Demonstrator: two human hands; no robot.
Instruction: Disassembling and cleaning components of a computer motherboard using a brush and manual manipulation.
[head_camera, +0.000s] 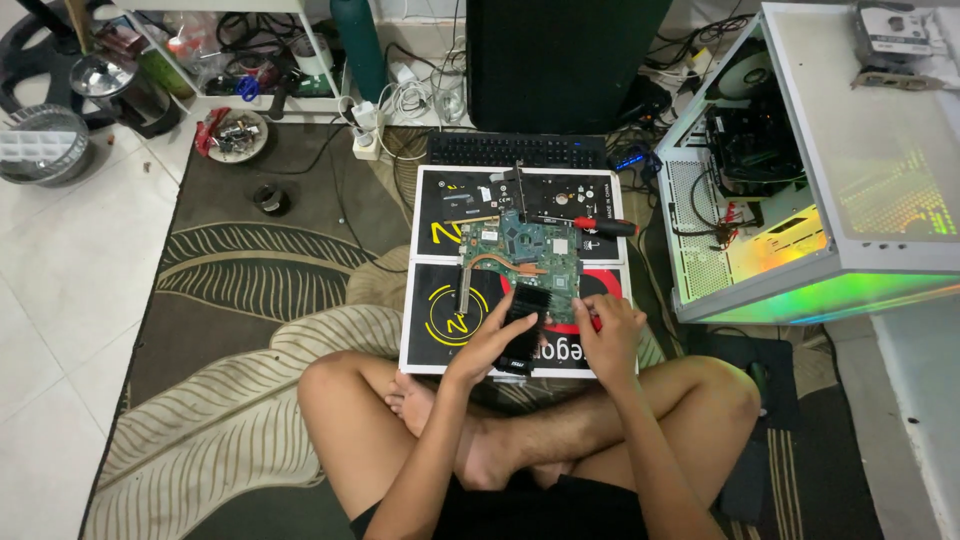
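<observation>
Left hand (492, 338) holds one black part (522, 325); right hand (606, 330) grips a red tool (595, 320). One green board (522, 258) sits mid-mat (430, 300), open rug (250, 290) leftward.

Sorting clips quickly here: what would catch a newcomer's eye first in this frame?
Probably the white computer case at right, open and glowing green and yellow inside. Next, at centre, the green circuit board lying on two black boxes, with a red-handled screwdriver beside it. Below it the left hand rests on a black finned part, and the right hand holds something red.
</observation>
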